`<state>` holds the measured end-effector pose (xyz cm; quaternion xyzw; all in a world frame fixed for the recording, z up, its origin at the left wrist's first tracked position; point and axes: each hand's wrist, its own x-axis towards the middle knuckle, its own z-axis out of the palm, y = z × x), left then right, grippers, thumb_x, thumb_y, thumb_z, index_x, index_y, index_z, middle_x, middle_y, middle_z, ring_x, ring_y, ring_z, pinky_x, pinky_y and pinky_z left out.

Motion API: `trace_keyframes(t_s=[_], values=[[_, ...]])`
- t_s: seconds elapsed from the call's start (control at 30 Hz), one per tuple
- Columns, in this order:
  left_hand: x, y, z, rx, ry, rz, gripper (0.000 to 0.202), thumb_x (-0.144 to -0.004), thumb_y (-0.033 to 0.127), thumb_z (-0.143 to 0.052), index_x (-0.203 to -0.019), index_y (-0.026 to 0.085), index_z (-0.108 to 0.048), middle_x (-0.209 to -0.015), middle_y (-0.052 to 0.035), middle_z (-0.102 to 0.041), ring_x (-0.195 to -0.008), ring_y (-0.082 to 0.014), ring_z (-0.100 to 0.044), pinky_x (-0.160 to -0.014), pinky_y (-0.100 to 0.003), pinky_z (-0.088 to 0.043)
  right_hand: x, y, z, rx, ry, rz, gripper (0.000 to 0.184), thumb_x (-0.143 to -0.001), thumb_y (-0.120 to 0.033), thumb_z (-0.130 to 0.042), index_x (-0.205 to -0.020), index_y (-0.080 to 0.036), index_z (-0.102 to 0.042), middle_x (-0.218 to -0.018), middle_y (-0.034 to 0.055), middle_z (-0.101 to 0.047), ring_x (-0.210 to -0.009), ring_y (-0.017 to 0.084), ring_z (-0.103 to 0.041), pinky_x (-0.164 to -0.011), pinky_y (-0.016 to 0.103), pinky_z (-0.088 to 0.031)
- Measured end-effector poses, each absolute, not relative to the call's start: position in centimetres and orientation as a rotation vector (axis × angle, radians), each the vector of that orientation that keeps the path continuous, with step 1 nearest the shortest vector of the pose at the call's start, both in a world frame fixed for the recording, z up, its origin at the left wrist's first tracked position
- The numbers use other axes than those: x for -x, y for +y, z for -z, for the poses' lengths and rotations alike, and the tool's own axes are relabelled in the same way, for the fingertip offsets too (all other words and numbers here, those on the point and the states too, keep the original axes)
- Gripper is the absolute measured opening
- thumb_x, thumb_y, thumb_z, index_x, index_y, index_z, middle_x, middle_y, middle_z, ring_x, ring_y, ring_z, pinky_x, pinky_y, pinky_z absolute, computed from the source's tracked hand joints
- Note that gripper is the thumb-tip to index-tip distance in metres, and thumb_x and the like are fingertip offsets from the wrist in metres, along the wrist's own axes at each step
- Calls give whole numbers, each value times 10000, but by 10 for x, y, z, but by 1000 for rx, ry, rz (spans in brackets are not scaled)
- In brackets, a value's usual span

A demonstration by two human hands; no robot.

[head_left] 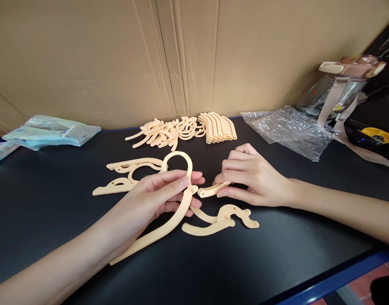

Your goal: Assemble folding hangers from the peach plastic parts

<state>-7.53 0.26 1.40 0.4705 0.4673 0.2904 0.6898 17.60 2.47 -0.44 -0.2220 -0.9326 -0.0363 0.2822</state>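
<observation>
My left hand is closed around a cream plastic hanger piece with a round hook at its top. The long arm of that piece slants down to the left across the black table. My right hand pinches a short cream arm piece, its end close to the hook's joint. Two loose curved pieces lie just in front of both hands. Another hanger part rests flat behind my left hand.
A pile of cream hanger parts lies by the cardboard wall. Crumpled clear plastic and a clear jug sit at the right. Blue-white packets lie at the left. The table's blue edge runs near right.
</observation>
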Motion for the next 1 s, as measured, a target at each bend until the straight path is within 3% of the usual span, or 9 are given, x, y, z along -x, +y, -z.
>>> trace_keyframes(t_s=[0.1, 0.37, 0.5, 1.0], values=[[74, 3, -14, -1045, 1037, -653, 249, -851, 463, -758, -1007, 276, -806, -1148, -42, -772, -741, -156, -760, -687, -215, -639, -176, 26, 6, 612, -2496, 118, 267, -1003, -381, -559, -934, -167, -702, -753, -6, -608, -771, 156, -492, -806, 336, -299], [74, 4, -17, -1137, 974, -547, 186, -885, 399, -740, -1036, 306, -797, -918, -2, -792, -754, -150, -770, -672, -177, -620, -176, 26, 6, 611, -2508, 161, 249, -998, -396, -566, -931, -193, -694, -790, -14, -652, -803, 151, -508, -846, 334, -308], [73, 3, -18, -1188, 967, -488, 245, -871, 422, -748, -1077, 294, -780, -821, 3, -780, -742, -168, -770, -675, -209, -627, -175, 25, 5, 612, -2506, 218, 279, -1007, -416, -543, -928, -193, -692, -804, -10, -663, -806, 150, -511, -832, 333, -306], [73, 3, -19, -1225, 1008, -417, 302, -891, 451, -710, -1119, 255, -740, -813, -30, -802, -763, -201, -780, -720, -255, -630, -176, 25, 5, 604, -2526, 220, 311, -1015, -429, -509, -933, -197, -699, -820, -4, -663, -813, 153, -505, -837, 333, -293]])
